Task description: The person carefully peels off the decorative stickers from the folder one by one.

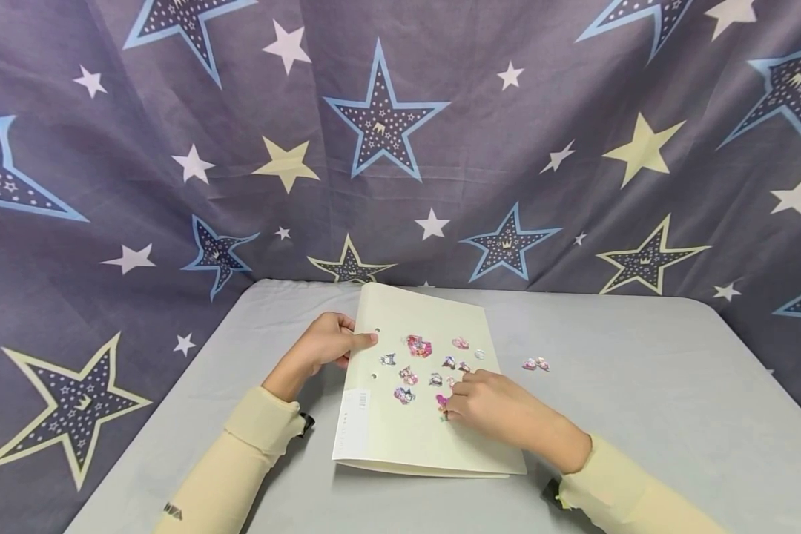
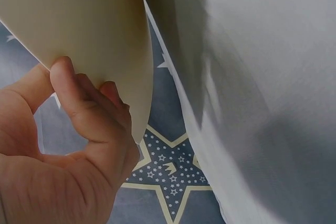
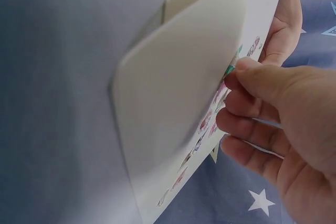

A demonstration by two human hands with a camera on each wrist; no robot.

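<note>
A cream folder [image 1: 427,445] lies on the table, its cover lifted a little along the near edge. My left hand [image 1: 327,343] grips its left edge; in the left wrist view the thumb and fingers pinch the cream sheet [image 2: 89,30] from both sides. Several shiny, colourful stickers [image 1: 418,346] are spread over the cover. Low among them, my right hand [image 1: 487,404] pinches a pink and green sticker [image 1: 442,403] between thumb and forefinger. The right wrist view shows green [image 3: 230,69] at those fingertips; the rest of that sticker is partly hidden.
Two small stickers [image 1: 536,364] lie on the grey tabletop [image 1: 641,386] right of the folder. A white label [image 1: 354,424] and two punched holes are on the cover's left side. Behind the table hangs a dark star-patterned cloth [image 1: 467,170].
</note>
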